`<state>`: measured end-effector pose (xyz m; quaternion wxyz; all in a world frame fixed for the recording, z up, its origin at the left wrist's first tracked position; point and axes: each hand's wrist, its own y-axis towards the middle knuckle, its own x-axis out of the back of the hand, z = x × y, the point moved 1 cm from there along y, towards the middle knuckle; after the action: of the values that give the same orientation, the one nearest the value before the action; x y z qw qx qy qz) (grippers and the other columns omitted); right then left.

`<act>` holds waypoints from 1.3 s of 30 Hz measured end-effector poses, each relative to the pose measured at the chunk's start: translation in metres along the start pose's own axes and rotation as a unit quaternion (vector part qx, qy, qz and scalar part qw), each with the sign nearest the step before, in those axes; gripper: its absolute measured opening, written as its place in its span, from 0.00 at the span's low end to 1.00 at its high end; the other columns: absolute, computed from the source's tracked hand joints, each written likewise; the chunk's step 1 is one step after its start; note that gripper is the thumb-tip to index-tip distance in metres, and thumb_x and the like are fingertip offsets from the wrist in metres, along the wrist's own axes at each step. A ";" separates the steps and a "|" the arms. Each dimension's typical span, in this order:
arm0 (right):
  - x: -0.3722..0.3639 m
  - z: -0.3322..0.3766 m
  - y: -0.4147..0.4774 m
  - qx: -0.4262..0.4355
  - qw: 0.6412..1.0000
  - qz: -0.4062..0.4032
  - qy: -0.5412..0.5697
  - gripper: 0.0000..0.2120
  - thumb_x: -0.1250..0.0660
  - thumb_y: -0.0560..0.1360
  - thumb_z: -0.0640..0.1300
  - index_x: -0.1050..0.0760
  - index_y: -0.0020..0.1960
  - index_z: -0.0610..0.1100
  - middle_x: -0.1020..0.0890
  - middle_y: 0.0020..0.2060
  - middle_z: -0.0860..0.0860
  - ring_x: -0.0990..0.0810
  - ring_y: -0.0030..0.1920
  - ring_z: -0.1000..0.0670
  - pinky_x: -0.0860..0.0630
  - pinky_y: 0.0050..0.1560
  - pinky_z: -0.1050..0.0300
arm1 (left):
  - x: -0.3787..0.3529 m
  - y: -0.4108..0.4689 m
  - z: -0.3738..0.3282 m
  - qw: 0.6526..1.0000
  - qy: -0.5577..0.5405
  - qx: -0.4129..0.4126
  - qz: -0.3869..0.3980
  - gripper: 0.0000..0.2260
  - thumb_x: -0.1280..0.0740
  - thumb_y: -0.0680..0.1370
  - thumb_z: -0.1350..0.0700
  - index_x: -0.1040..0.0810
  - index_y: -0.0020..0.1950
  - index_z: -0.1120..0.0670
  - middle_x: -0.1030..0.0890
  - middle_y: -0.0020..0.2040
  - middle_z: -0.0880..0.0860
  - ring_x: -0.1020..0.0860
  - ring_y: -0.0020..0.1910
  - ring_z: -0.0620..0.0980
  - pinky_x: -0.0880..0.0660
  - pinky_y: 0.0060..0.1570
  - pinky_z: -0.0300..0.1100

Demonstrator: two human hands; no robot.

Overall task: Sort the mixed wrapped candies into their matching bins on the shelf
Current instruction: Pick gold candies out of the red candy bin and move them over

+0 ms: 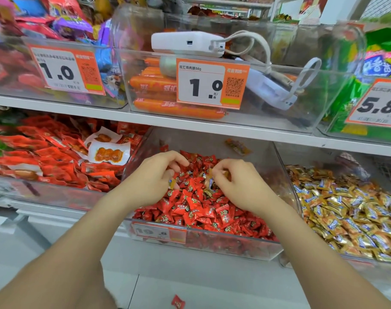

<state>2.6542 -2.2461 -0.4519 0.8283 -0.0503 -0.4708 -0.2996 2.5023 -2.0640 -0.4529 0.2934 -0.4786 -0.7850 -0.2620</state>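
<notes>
Shop floor nearest us, pale, one red candy [177,302] lying loose on it, well below the bins. We see both forearms reaching up and in over the front wall of the red candy bin [234,238] on the lower shelf. Left hand [155,177] has its fingers curled, pinching a gold-blue candy [172,184] under the fingertips. Right hand [237,184] is curled too, thumb and fingers pinching a gold candy [209,181] just above the heap. Neither hand is slack. Red candies [196,206] fill that bin; a few more gold strays seem buried near the right hand, hard to count.

Step in hand, we judge: picking gold strays out of the red bin, task mid-way. The next move calls for carrying both picks to the right and into the gold candy bin [346,210] just beside, then letting go there. The pinch must hold, since the wrappers look small and slick.

In the way: the tall clear side wall between the two bins, so the hands must lift over it, and the upper shelf edge [190,123] hangs low above. The floor candy looks like it belongs in the red bin.

Left of the hands is a bin of red snack packs [56,157]. Farther up on the upper shelf we note a sausage bin [154,85] with a price tag [212,83], and a white power bank [185,44] with its cable resting on the rim. Green bags [382,63] sit far right, colourful packs [63,21] far left, blurred
</notes>
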 end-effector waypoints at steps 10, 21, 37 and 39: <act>-0.007 -0.004 0.021 -0.083 0.996 0.012 0.018 0.14 0.38 0.79 0.40 0.16 0.58 0.47 0.15 0.39 0.49 0.22 0.31 0.61 0.32 0.33 0.72 | 0.001 0.006 0.004 0.993 0.111 0.004 -0.029 0.14 0.35 0.82 0.64 0.18 0.60 0.47 0.27 0.58 0.47 0.25 0.50 0.41 0.32 0.54 0.32; -0.007 -0.009 0.030 -0.061 0.998 0.015 -0.018 0.01 0.34 0.79 0.42 0.24 0.50 0.46 0.18 0.43 0.52 0.21 0.41 0.54 0.24 0.41 0.55 | -0.012 0.018 0.008 0.972 0.168 0.057 0.157 0.20 0.27 0.79 0.50 0.21 0.71 0.50 0.18 0.61 0.47 0.22 0.53 0.42 0.27 0.60 0.38; 0.006 -0.005 0.015 -0.102 0.989 0.104 0.000 0.05 0.29 0.75 0.53 0.18 0.45 0.53 0.16 0.38 0.56 0.19 0.40 0.54 0.26 0.42 0.58 | -0.009 0.019 0.011 0.989 0.125 0.071 0.036 0.17 0.28 0.80 0.43 0.23 0.45 0.56 0.20 0.38 0.53 0.23 0.35 0.50 0.28 0.36 0.45; 0.013 -0.005 0.012 -0.118 0.989 0.090 0.014 0.10 0.36 0.79 0.53 0.21 0.43 0.50 0.17 0.34 0.53 0.21 0.37 0.53 0.26 0.42 0.55 | -0.011 0.017 0.010 0.991 0.115 0.071 0.023 0.08 0.35 0.85 0.50 0.25 0.51 0.55 0.18 0.44 0.53 0.20 0.39 0.50 0.23 0.38 0.47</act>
<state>2.6698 -2.2441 -0.4416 0.8464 -0.1863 -0.4143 -0.2778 2.5202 -2.0566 -0.4659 0.4210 -0.4410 -0.7514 -0.2524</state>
